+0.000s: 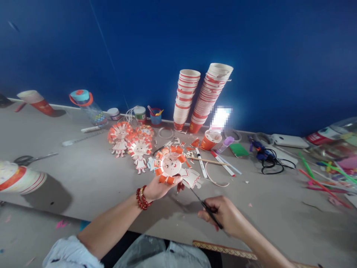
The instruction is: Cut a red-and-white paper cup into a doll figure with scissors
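Note:
My left hand (160, 188), with red bead bracelets at the wrist, is closed on a paper doll (170, 165). The doll has a round drawn face, curled orange strips around the head and a white dress with red trim. My right hand (224, 216) grips black-handled scissors (212, 213). Their blades point up and left, with the tips at the lower edge of the dress near my left fingers. Whether the blades touch the paper, I cannot tell. Behind my left hand several similar paper dolls (139, 149) lie together on the table.
Two tall stacks of paper cups (186, 100) stand against the blue wall. Before them are a red cup (211, 140), orange paper scraps and markers (201, 162). Cables (269, 160) and coloured sticks (325, 182) lie right; other scissors (28, 160) and a cup stack (22, 178) lie left.

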